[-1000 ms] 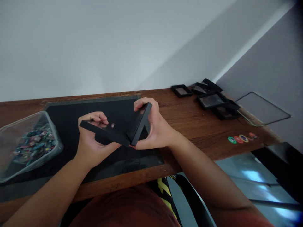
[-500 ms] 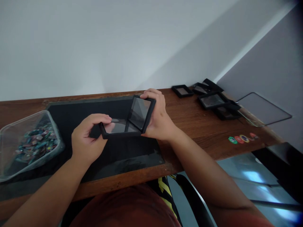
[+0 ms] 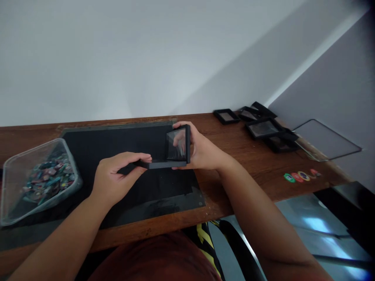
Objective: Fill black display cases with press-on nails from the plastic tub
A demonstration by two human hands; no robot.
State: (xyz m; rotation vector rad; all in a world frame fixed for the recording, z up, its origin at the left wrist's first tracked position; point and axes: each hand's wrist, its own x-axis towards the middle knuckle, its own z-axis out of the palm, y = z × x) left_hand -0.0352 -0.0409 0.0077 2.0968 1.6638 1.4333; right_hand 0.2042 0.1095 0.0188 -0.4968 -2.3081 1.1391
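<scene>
Above a black mat (image 3: 164, 195), my two hands hold a hinged black display frame (image 3: 166, 164) with clear film in its halves. The frame stands unfolded at roughly a right angle, one half lying nearly level and the other upright. My left hand (image 3: 117, 175) pinches the level half at its left edge, thumb below and fingers on top. Around the upright half on the right, my right hand (image 3: 202, 148) is closed, and some of its fingers show through the clear film.
On the left stands a clear plastic tub (image 3: 79, 181) of small colourful pieces. Several black frames (image 3: 263, 128) lie at the back right of the wooden table (image 3: 234, 175). Nearby are round coloured stickers (image 3: 297, 177) and a thin wire-like rectangle (image 3: 340, 137) by the wall.
The display frame has moved slightly right and turned, so its level half now shows edge-on. My left hand has shifted right with it, while my right hand has turned the other half more upright.
</scene>
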